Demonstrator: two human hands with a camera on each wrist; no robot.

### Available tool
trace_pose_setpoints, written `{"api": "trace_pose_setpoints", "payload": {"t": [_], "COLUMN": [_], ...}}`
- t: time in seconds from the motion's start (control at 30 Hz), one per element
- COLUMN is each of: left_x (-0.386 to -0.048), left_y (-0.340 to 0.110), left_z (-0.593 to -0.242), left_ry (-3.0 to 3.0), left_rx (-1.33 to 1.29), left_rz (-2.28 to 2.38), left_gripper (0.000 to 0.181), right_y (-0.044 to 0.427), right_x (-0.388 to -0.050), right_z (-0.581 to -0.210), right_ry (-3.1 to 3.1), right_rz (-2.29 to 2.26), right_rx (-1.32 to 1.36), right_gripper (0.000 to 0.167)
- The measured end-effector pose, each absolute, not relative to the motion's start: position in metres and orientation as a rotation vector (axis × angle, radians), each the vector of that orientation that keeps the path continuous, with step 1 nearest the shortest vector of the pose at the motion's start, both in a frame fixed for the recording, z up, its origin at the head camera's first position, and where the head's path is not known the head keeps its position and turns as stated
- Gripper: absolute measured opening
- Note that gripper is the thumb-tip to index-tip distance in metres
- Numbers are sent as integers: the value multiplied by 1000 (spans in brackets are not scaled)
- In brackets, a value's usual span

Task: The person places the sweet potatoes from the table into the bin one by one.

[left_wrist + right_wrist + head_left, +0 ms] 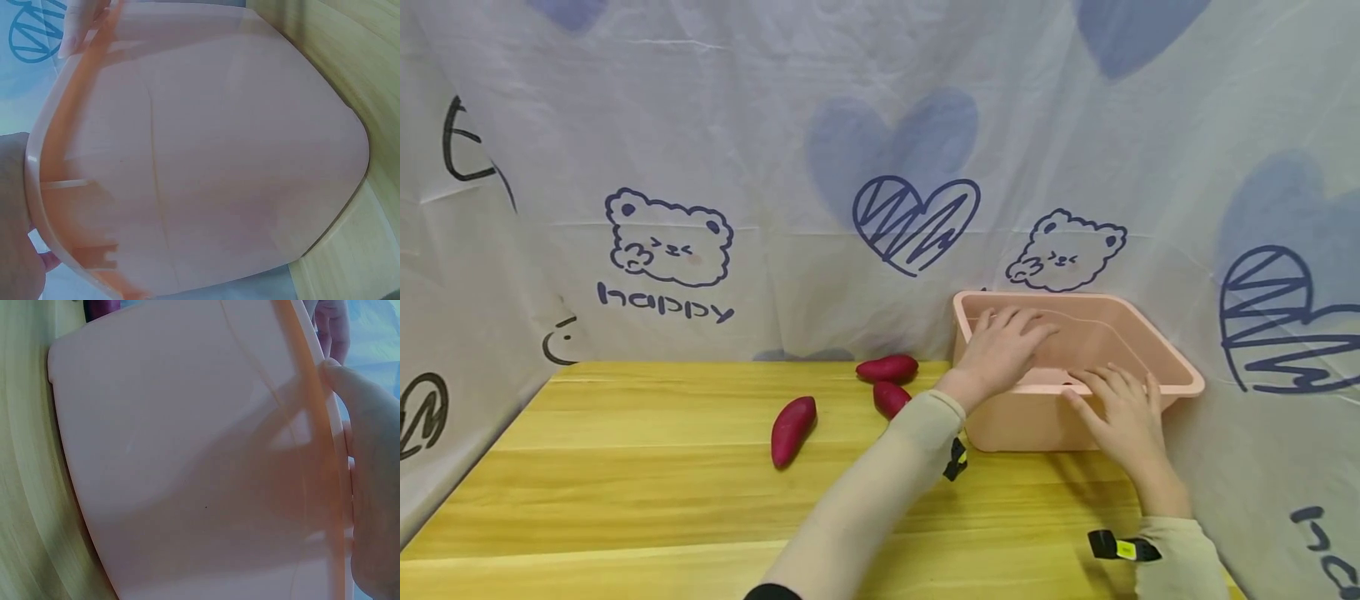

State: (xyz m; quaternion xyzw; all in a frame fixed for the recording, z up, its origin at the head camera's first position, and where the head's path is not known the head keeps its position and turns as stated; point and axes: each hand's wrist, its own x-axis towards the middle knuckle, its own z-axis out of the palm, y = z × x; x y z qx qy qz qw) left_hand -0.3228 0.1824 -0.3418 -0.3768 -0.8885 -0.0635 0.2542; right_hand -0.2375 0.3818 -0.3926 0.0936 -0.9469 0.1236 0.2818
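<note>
A pink plastic bin (1037, 421) stands on the table by the back cloth, right of centre. My left hand (1003, 350) reaches over its left part with fingers spread and fairly straight. My right hand (1123, 417) is at the near rim, fingers extending over the inside; its thumb (340, 372) touches the rim in the right wrist view. Neither hand visibly holds anything, and most of the bin's floor is hidden. Left of the bin lie three purple-red sweet potatoes: one (793, 431) apart, another (887, 368) at the back, and one (891, 400) partly behind my left forearm.
The wooden table (625, 483) has a yellow, striped grain. A white cloth (760, 167) with blue hearts and bear drawings hangs behind and along both sides, close to the bin. Black straps with yellow marks (1125, 548) are on my wrists.
</note>
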Motion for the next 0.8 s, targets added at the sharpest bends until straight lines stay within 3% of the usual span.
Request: {"api": "trace_pose_setpoints", "payload": {"t": [0.8], "left_x": [-302], "left_y": [145], "left_z": [-351], "left_ry": [-2352], "left_rx": [-853], "left_rz": [-186], "left_gripper": [40], "right_y": [381], "right_x": [-239], "right_z": [-394], "right_ry": [-2532], "right_rz": [349], "right_rx": [239], "right_gripper": [46]}}
